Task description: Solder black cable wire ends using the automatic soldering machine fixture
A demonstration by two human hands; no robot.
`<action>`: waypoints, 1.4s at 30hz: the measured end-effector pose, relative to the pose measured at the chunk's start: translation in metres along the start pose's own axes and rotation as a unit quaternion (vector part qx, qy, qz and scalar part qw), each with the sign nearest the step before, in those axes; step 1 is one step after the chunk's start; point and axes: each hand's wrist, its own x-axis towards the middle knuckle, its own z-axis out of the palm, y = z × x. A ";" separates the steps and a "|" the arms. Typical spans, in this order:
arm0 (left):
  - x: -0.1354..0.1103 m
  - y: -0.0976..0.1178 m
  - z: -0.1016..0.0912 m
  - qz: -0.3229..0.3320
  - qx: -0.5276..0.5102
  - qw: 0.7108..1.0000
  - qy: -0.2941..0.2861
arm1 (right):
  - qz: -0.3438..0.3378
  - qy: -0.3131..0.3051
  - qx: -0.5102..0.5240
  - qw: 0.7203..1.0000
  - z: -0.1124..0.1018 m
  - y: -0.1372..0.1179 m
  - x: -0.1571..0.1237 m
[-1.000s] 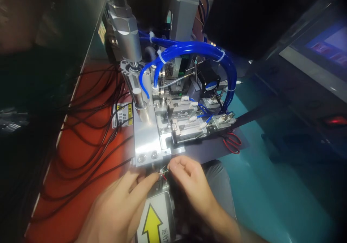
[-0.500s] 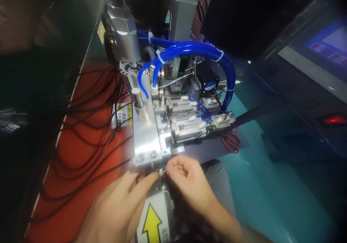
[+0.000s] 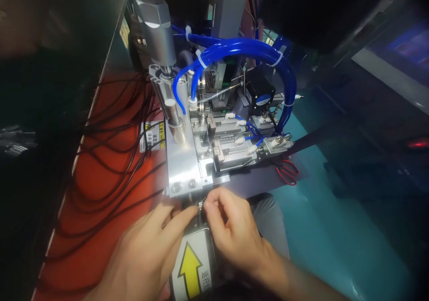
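Note:
My left hand (image 3: 150,252) and my right hand (image 3: 231,229) meet just below the front edge of a metal fixture plate (image 3: 181,162). Both pinch the stripped end of a thin cable with tiny coloured wires (image 3: 200,205), held between the fingertips. The left index finger points along the cable from the left. My right thumb and forefinger close on the wire tips from the right. Under the hands lies a white label with a yellow arrow (image 3: 189,269).
A machine with blue air hoses (image 3: 241,50), a steel cylinder (image 3: 154,19) and small pneumatic slides (image 3: 231,149) stands behind the plate. Several black cables (image 3: 114,158) loop over the red mat at left. Red-handled scissors (image 3: 287,172) lie at right on a dark mat.
My right hand's fingertips have closed in on the wire ends and shifted slightly left and up. The red and green wire tips seen earlier are now mostly hidden by the fingers.

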 end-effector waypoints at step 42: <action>0.006 0.009 0.000 -0.034 -0.012 0.999 0.018 | 0.223 0.009 0.266 0.938 -0.004 0.002 0.001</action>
